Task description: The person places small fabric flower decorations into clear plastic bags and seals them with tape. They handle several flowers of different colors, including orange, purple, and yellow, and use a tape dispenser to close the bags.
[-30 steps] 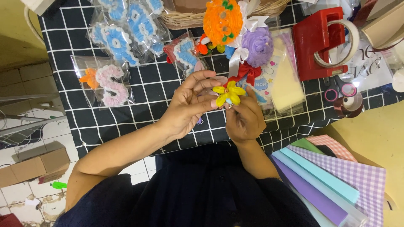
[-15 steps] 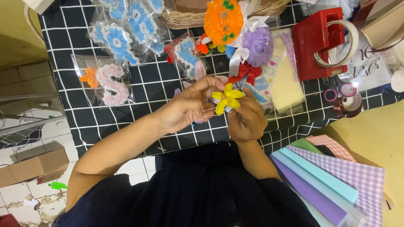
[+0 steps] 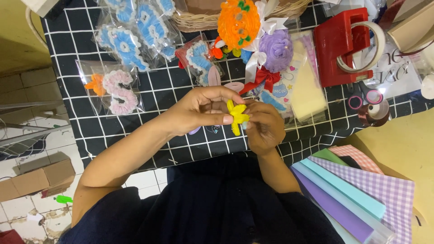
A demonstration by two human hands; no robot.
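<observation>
Hands [image 3: 205, 110] [image 3: 264, 126] w/ yellow flower [image 3: 237, 116] mid-table

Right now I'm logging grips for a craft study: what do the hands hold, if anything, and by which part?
Both the left hand and right hand pinch a small yellow fuzzy flower, fingertips on its petals at either side.
</observation>
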